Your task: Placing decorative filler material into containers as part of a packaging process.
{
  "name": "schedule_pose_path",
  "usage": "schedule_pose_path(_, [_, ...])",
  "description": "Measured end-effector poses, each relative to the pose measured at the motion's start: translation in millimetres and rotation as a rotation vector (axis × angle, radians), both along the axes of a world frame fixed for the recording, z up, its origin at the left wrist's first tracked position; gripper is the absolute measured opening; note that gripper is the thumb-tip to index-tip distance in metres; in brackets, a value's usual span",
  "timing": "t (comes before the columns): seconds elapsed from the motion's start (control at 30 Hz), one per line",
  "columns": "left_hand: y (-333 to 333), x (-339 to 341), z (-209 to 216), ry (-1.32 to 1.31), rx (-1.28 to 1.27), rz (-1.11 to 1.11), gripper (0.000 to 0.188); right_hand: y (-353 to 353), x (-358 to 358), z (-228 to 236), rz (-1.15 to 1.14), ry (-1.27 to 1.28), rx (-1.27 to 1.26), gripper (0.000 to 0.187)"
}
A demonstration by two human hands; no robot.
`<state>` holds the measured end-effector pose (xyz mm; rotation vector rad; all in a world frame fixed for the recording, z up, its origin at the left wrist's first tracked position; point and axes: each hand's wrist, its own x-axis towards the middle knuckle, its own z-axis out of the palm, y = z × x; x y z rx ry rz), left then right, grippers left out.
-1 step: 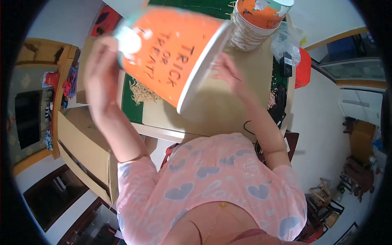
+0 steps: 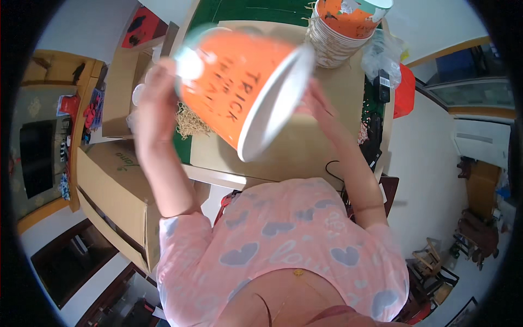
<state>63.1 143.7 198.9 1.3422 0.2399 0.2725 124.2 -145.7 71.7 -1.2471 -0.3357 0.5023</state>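
A large orange paper bucket (image 2: pixel 231 82) with dark lettering and a pale green base hangs tilted above the table, its white rim toward the right. My left hand (image 2: pixel 158 103) is closed around its base end at the left. Beside the rim on the right is my right hand (image 2: pixel 318 103); its fingers are blurred and partly hidden there, so I cannot tell whether they grip the rim. A tangled heap of straw-coloured paper shreds (image 2: pixel 190 122) lies on the table left of the bucket. Upper right stands a nested stack of similar buckets (image 2: pixel 340 41) with shreds poking out.
The table has a tan cardboard sheet (image 2: pixel 229 163) over a green top (image 2: pixel 256 12). A clear plastic bag (image 2: pixel 381 60), a small black box (image 2: pixel 383 87) and a black cable line the right edge. Cardboard boxes (image 2: pixel 114 180) stand left; a red bag (image 2: pixel 403 90) hangs right.
The bucket has moved to the right and slightly toward me, with my left hand on its base. My right hand has shifted slightly right and nearer me. More of the bucket's white inside shows.
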Motion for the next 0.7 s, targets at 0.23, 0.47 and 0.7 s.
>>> schedule_pose_path(0.23, [-84.9,-49.6,-231.5,0.548,-0.493,-0.226,0.033,-77.8,-72.1,-32.1,-0.125,-0.001,-0.53,0.041])
schedule_pose_path(0.47, [-70.6,-91.4,-296.3,0.665,-0.008,0.025,0.013,-81.7,-76.6,-76.5,-0.373,-0.011,-0.783,0.035])
schedule_pose_path(0.7, [4.1,-114.5,-337.7,0.61,0.519,0.441,0.016,-86.1,-65.2,-55.9,-0.537,-0.011,-0.809,0.037])
